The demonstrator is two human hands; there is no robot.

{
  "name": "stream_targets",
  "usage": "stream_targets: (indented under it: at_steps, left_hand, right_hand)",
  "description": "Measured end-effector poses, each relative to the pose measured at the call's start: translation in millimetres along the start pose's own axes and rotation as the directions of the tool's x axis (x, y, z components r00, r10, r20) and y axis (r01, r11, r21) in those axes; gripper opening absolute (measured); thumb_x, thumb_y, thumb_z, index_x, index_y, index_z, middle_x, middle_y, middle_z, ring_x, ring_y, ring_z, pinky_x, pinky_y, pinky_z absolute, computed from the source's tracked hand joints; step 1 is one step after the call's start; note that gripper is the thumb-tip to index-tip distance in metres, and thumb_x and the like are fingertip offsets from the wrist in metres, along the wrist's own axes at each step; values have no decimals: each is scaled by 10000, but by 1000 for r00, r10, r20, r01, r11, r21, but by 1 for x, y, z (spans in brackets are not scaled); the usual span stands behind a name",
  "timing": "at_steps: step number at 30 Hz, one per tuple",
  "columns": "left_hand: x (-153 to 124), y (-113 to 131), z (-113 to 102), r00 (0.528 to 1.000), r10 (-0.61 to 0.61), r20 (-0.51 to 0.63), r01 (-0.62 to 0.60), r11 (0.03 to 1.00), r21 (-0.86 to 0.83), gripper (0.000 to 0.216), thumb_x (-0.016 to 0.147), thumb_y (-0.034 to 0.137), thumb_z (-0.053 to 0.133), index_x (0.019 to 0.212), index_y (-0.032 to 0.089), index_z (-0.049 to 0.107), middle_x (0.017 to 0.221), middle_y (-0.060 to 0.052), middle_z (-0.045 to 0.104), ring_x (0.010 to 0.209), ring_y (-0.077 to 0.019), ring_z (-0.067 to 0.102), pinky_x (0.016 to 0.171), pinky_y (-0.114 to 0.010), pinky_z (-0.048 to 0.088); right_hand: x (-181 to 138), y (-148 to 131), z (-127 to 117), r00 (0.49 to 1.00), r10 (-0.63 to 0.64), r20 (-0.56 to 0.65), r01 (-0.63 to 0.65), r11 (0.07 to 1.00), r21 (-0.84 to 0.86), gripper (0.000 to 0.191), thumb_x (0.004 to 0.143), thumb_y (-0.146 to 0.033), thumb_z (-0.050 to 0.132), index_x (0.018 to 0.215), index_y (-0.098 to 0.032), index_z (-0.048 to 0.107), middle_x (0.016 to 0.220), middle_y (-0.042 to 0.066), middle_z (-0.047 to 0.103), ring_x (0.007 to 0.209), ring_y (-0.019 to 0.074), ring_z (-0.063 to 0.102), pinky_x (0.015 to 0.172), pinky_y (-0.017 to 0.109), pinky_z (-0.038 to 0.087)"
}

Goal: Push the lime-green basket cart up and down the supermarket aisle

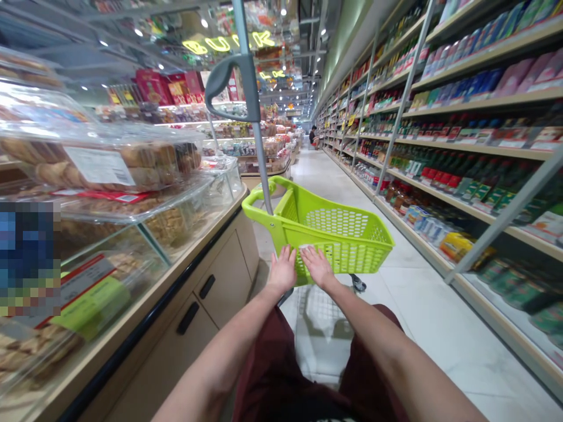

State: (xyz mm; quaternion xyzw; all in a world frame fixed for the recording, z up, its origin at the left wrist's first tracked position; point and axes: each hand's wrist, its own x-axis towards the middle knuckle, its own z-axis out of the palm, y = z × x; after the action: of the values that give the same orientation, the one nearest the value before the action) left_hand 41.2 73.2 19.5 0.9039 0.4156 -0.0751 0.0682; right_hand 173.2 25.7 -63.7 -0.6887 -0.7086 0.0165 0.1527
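A lime-green plastic shopping basket on wheels (347, 234) stands in the aisle in front of me, its tall grey pull handle (250, 88) rising upward. My left hand (282, 269) and my right hand (317, 265) lie side by side, fingers spread, pressed flat against the basket's near wall. Neither hand grips anything. The basket looks empty inside.
A bakery counter (145, 305) with clear boxes of pastries (101, 158) runs along the left, cabinet doors below. Long shelves of packaged goods (461, 146) line the right. The white tiled aisle (417, 305) stretches ahead; a person crouches far down it (313, 136).
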Motion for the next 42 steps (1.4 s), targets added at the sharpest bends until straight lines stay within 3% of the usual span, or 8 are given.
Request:
stream_targets:
  at_steps: [8,11,15,19,27,37,39,42]
  left_hand:
    - [10,20,4,999,34,-27,-32,998,49,664,699,124,424,1344,121,266,1456,-125,145,1342,-252,110,1071,-531,84]
    - [14,30,5,997,77,-18,-76,995,58,657,708,133,418,1347,130,265,1459,-116,138,1346,-243,90,1074,-530,66]
    - [17,41,6,991,132,15,-133,989,67,673,696,135,435,1348,141,266,1461,-103,137,1347,-236,86,1078,-523,45]
    - [20,53,7,986,161,49,-165,983,76,653,701,112,411,1341,134,282,1460,-102,139,1345,-240,95,1072,-531,68]
    - [32,79,10,979,203,-1,-203,977,67,635,724,116,359,1349,96,252,1462,-109,126,1346,-237,87,1072,-536,41]
    - [38,102,22,963,267,41,-270,957,108,611,741,140,352,1344,99,260,1461,-107,138,1345,-245,86,1069,-542,62]
    - [39,106,23,964,261,51,-265,954,141,604,750,150,350,1346,113,258,1463,-94,136,1346,-232,80,1074,-529,75]
    - [42,114,22,964,256,68,-264,950,169,599,760,156,342,1351,122,246,1466,-85,128,1346,-223,87,1076,-522,92]
  right_hand:
    - [18,20,-56,962,20,-272,-18,1000,8,485,860,-126,304,1339,-193,334,1400,36,295,1335,183,138,1076,438,141]
    - [15,31,-49,974,57,-221,-56,998,9,476,854,-116,307,1322,-179,366,1388,51,316,1321,198,190,1064,452,166]
    - [-14,39,-15,990,90,-109,-91,996,-4,461,841,-120,329,1292,-173,412,1364,78,355,1292,210,265,1040,457,220]
    - [-44,43,2,992,75,-101,-76,997,-4,422,848,-164,351,1254,-162,464,1323,101,413,1269,216,308,1030,437,241]
    - [-36,71,-47,931,171,-322,-177,984,12,492,843,-117,303,1325,-197,362,1379,40,338,1325,183,174,1063,414,152]
    - [-81,82,-13,975,221,-4,-221,975,-17,512,798,-32,318,1277,-170,432,1330,73,408,1258,231,324,984,444,293]
    - [-84,86,-19,977,211,-23,-211,977,-19,527,790,-32,332,1287,-185,421,1333,70,406,1262,224,319,992,430,288]
    - [-77,98,-34,956,217,-197,-225,974,-19,504,812,-72,339,1292,-205,415,1349,57,384,1291,205,267,1034,422,222]
